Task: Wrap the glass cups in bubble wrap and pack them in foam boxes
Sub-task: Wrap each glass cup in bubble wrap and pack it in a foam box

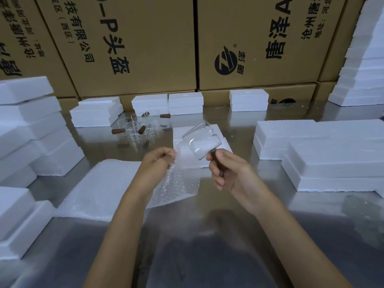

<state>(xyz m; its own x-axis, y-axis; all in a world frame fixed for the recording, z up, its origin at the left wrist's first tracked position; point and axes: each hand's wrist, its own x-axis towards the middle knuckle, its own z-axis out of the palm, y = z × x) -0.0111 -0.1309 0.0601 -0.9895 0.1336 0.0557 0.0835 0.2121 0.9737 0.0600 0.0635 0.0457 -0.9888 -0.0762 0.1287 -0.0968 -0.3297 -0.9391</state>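
We see a shiny metal table [239, 225], reflective, with our two bare arms reaching over it. Behind it, a wall of large brown cardboard cartons [145, 48] with black printed Chinese text and a round logo.

White foam boxes all round: a leaning stack at far left [31, 125], more at the near left edge [18, 221], closed ones in a row along the cartons [168, 103], long ones piled at right [324, 154], a tall stack in the far right corner [363, 59]. All shut or lids only; contents not visible. One flat foam piece [199, 132] lies at centre, just behind the hands.

Loose on the table, between the back row and that piece: a cluster of clear glass cups [139, 125] with brown wooden handles, upright, close together. Exact count unclear.

Right hand [228, 173] has its fingers curled round the wooden handle of a glass cup [204, 142], held tilted in the air above the flat foam piece. Cup is bare, not wrapped yet.

Left hand [160, 161] pinches the top edge of a bubble wrap sheet [176, 183], fingers bunched tight; the sheet hangs down to the table, just beside the cup. Whether sheet and cup touch, we cannot tell.

A thicker pile of bubble wrap [99, 188] lies flat at left of the forearm.
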